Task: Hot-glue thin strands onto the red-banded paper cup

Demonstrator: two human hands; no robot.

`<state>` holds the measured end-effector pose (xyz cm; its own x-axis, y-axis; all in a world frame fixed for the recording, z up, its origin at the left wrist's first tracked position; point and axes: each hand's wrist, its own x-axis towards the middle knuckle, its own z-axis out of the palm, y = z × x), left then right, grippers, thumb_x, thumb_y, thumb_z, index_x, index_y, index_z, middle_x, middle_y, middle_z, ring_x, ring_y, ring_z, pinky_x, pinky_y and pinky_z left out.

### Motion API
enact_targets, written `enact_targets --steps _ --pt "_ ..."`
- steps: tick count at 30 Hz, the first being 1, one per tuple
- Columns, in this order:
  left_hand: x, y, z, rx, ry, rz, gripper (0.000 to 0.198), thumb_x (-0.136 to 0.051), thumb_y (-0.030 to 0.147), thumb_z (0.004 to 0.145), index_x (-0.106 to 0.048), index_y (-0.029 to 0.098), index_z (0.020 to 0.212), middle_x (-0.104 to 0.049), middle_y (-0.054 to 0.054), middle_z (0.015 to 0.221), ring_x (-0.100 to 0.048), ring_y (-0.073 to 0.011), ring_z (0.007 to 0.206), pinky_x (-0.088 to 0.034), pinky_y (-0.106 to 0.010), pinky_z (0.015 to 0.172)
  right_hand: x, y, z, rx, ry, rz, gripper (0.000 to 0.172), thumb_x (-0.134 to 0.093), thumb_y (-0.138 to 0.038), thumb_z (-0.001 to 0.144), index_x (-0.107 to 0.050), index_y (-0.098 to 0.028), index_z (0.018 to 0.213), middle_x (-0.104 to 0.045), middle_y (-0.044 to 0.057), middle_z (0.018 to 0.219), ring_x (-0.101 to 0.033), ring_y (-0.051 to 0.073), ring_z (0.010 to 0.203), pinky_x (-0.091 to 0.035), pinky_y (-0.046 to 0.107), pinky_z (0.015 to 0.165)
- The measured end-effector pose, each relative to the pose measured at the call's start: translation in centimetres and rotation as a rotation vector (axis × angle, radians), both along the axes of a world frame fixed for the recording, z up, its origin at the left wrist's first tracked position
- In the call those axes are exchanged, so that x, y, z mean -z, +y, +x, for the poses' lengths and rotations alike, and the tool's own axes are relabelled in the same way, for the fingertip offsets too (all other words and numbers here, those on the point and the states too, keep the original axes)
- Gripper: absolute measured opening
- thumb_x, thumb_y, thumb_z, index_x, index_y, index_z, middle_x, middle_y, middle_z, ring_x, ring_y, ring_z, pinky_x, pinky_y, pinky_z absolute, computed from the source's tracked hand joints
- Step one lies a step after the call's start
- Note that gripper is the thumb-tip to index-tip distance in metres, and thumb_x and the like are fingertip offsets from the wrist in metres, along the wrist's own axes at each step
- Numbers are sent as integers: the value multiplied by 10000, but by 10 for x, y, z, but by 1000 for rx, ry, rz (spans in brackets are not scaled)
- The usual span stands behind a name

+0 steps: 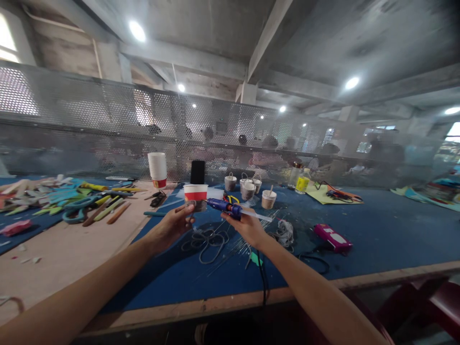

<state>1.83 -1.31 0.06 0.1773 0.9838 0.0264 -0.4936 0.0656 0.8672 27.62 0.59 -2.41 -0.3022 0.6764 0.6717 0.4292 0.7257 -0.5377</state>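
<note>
My left hand point(171, 226) is closed on a red and white paper cup point(196, 192), held upright above the blue mat. Grey cord point(200, 206) appears wound around the cup's lower part, partly behind my fingers. In my right hand point(250, 229) is a blue hot glue gun point(225, 207), its nozzle pointing left at the wound cord; whether it touches cannot be made out. A clear glue stick point(261, 216) sticks out of the gun's back. Loose grey cord point(212, 249) lies in loops on the mat below my hands.
Small cord-wrapped cups point(247, 190) and another cup point(269, 199) stand behind. A stack of paper cups point(157, 167), a phone point(198, 171), scissors point(77, 211), a yellow-labelled bottle point(303, 182), tangled cord point(285, 233) and a magenta box point(332, 238) surround the work area. A perforated screen point(215, 124) rises behind.
</note>
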Motion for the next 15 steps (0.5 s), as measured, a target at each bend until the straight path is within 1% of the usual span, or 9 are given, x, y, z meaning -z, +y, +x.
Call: enact_targets --steps 4,7,11,15 --pt "0 -1 -1 -11 8 10 141 -869 94 793 -785 136 898 -754 -41 825 -651 -105 599 -567 -184 560 1 0 0 -7 12 -6 347 -649 -574 983 -720 -237 942 -694 23 725 -692 244 762 -525 310 647" --pt "0 -1 -1 -9 9 12 153 -878 99 781 -777 144 887 -748 -37 826 -645 -100 597 -553 -178 549 1 0 0 -2 13 -12 354 -659 -573 976 -720 -226 939 -692 24 722 -686 236 736 -522 305 632" --pt "-1 -2 -1 -9 2 0 167 -895 114 764 -764 148 861 -717 -18 777 -641 -100 588 -545 -175 537 -1 -1 0 -2 16 -13 356 -656 -574 976 -721 -228 927 -675 22 695 -669 226 698 -511 300 606" --pt "0 -1 -1 -2 -2 7 174 -899 134 768 -770 156 882 -690 -1 752 -630 -99 590 -550 -177 543 -3 -2 0 -6 30 -15 358 -655 -570 978 -728 -225 920 -683 31 711 -681 232 729 -519 303 626"
